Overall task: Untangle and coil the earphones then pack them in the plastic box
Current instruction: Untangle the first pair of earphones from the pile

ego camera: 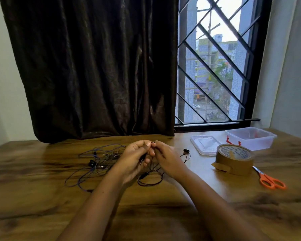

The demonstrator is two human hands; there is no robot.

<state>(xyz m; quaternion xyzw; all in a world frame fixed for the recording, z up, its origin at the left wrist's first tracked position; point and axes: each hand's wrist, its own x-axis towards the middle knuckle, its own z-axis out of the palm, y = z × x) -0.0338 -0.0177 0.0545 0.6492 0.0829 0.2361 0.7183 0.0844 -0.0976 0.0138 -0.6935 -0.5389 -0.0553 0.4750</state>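
A tangle of dark, purplish earphone cables (97, 160) lies on the wooden table left of centre. My left hand (135, 159) and my right hand (167, 157) meet above the table, both pinching a thin black earphone cable (150, 180) whose loop hangs down onto the table below them. One black earbud (186, 150) of it lies just right of my right hand. The clear plastic box (250, 139) stands open at the back right, with something red inside. Its clear lid (205, 144) lies flat to its left.
A roll of brown packing tape (234, 159) stands right of my hands, in front of the lid. Orange-handled scissors (269, 180) lie at the right. A dark curtain (94, 66) and a barred window (215, 66) rise behind the table's far edge.
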